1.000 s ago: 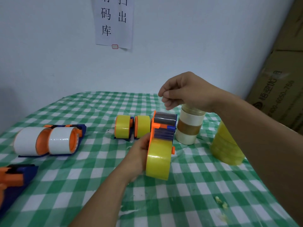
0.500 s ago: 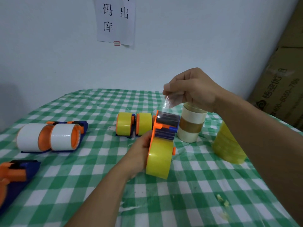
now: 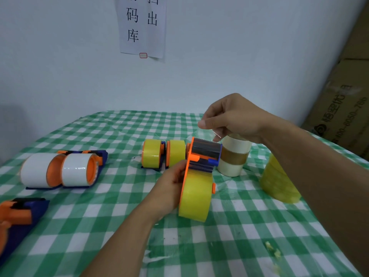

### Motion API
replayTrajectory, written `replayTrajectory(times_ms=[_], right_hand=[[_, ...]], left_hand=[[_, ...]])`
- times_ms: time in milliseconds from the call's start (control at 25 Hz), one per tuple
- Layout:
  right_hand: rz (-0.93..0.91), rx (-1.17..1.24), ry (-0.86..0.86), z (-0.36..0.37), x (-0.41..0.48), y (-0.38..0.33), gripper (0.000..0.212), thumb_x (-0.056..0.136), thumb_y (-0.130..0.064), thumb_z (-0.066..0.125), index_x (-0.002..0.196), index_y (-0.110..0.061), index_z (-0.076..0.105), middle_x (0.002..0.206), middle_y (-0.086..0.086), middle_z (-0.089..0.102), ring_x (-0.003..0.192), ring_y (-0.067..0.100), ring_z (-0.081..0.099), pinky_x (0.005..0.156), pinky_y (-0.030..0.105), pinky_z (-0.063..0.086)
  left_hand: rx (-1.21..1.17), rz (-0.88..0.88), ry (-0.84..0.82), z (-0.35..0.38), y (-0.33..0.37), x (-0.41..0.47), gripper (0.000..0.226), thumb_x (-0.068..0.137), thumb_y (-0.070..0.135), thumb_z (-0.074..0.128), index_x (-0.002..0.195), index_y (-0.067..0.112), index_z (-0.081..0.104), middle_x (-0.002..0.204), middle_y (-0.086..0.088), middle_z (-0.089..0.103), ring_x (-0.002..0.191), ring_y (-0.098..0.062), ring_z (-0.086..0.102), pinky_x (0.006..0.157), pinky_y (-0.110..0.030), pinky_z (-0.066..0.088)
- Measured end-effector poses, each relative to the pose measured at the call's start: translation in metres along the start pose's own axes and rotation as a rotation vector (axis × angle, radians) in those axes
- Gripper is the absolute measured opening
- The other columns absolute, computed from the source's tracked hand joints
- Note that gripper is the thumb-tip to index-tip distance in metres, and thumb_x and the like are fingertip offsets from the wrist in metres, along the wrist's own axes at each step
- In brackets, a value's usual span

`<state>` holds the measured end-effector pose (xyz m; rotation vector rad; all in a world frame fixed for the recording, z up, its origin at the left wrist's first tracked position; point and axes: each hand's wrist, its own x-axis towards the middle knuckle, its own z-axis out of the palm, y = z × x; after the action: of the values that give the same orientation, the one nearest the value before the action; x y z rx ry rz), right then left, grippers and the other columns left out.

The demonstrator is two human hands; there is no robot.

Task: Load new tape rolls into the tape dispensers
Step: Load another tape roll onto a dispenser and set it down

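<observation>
The left hand [image 3: 171,188] grips the orange side of the dispenser [image 3: 203,156], holding it upright on the checked cloth [image 3: 239,226] in the middle of the table, with the yellow roll [image 3: 196,198] already seated in its lower end. The right hand [image 3: 231,118] hovers just over the dispenser's head, thumb and forefinger pinching a clear strip [image 3: 205,134] of tape. A second ago that hand sat lower, almost on the head, and no strip showed; it has since lifted, and the film now runs from the head to the fingers. I'd say this means the free end has been threaded through and is being drawn out, so this dispenser is nearly loaded and only needs the end laid against the blade. The strip is thin and sticky and could fold on itself. Behind stand a stack [image 3: 233,156] of pale and brown rolls and a yellow stack [image 3: 279,180] to the right. Two yellow dispensers [image 3: 151,154] and two white ones [image 3: 60,170] look loaded; the blue one [image 3: 18,212] at the near left seems to hold no roll.
</observation>
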<state>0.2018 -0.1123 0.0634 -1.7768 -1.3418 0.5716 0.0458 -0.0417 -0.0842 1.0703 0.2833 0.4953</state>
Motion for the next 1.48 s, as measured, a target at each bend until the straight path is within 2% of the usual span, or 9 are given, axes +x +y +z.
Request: replayTrajectory(times_ms=[160,320,480,640,880,1040,1240,1360,1480], right_hand=[[0.090,0.048,-0.099,0.004,-0.002,0.000,0.015,0.089,-0.012,0.072,0.079,-0.004,0.064,0.062,0.004,0.058,0.054,0.013,0.055,0.051,0.025,0.050],[0.279,0.438,-0.189,0.021,0.000,0.020,0.018,0.075,-0.017,0.070,0.057,-0.017,0.066,0.063,0.002,0.061,0.057,0.015,0.056,0.067,0.032,0.045],[0.317,0.616,-0.177,0.042,-0.004,0.041,0.021,0.071,-0.021,0.069,0.053,-0.019,0.060,0.058,0.002,0.048,0.050,0.015,0.045,0.055,0.029,0.032],[0.332,0.811,-0.040,0.055,-0.002,0.048,0.021,0.086,-0.015,0.060,0.066,-0.014,0.062,0.071,0.008,0.062,0.066,0.022,0.060,0.074,0.037,0.051],[0.322,0.822,0.017,0.062,-0.001,0.045,0.044,0.094,-0.011,0.054,0.051,-0.019,0.058,0.059,0.002,0.058,0.054,0.017,0.057,0.065,0.033,0.051],[0.295,0.819,0.027,0.062,-0.001,0.045,0.046,0.099,-0.012,0.053,0.055,-0.018,0.066,0.064,0.004,0.064,0.058,0.018,0.062,0.066,0.034,0.054],[0.291,0.821,0.049,0.062,0.002,0.044,0.038,0.100,-0.012,0.052,0.068,-0.013,0.073,0.069,0.007,0.070,0.060,0.020,0.068,0.062,0.033,0.056],[0.287,0.831,0.056,0.064,0.002,0.044,0.037,0.100,-0.013,0.051,0.072,-0.010,0.075,0.077,0.011,0.071,0.066,0.022,0.070,0.067,0.037,0.059],[0.263,0.811,0.015,0.064,0.002,0.046,0.038,0.100,-0.012,0.052,0.073,-0.009,0.078,0.079,0.012,0.074,0.068,0.022,0.072,0.064,0.034,0.061]], left_hand=[[0.021,-0.003,-0.044,-0.003,-0.001,0.000,0.063,0.066,0.031,0.068,0.120,0.000,0.061,0.088,-0.020,0.071,0.072,-0.031,0.073,0.064,-0.041,0.061],[0.039,0.013,-0.099,-0.004,-0.002,-0.002,0.062,0.059,0.038,0.083,0.111,0.009,0.068,0.094,-0.019,0.072,0.076,-0.028,0.074,0.066,-0.040,0.061],[0.066,0.074,-0.123,-0.001,0.000,-0.006,0.070,0.055,0.048,0.083,0.112,0.011,0.066,0.090,-0.012,0.075,0.075,-0.024,0.075,0.064,-0.035,0.060],[0.152,0.195,-0.051,-0.001,-0.004,-0.003,0.078,0.058,0.046,0.088,0.119,0.005,0.064,0.089,-0.001,0.077,0.081,-0.017,0.074,0.072,-0.032,0.059],[0.143,0.178,-0.002,-0.007,-0.008,0.002,0.036,0.072,0.034,0.070,0.104,0.017,0.071,0.090,-0.003,0.076,0.087,-0.022,0.070,0.086,-0.046,0.055],[0.156,0.203,-0.024,-0.006,-0.009,0.000,0.032,0.076,0.025,0.058,0.106,0.018,0.067,0.089,0.002,0.077,0.088,-0.018,0.071,0.086,-0.041,0.056],[0.210,0.260,-0.036,-0.006,-0.012,0.000,0.025,0.085,0.011,0.065,0.109,0.021,0.063,0.090,0.010,0.077,0.086,-0.008,0.072,0.078,-0.031,0.059],[0.175,0.275,0.000,-0.007,-0.009,0.000,0.045,0.073,0.025,0.081,0.113,0.013,0.066,0.100,-0.006,0.076,0.099,-0.030,0.071,0.088,-0.051,0.058],[0.165,0.284,0.027,-0.008,-0.009,0.003,0.045,0.069,0.031,0.072,0.111,0.014,0.068,0.103,-0.014,0.074,0.103,-0.039,0.066,0.094,-0.061,0.052]])
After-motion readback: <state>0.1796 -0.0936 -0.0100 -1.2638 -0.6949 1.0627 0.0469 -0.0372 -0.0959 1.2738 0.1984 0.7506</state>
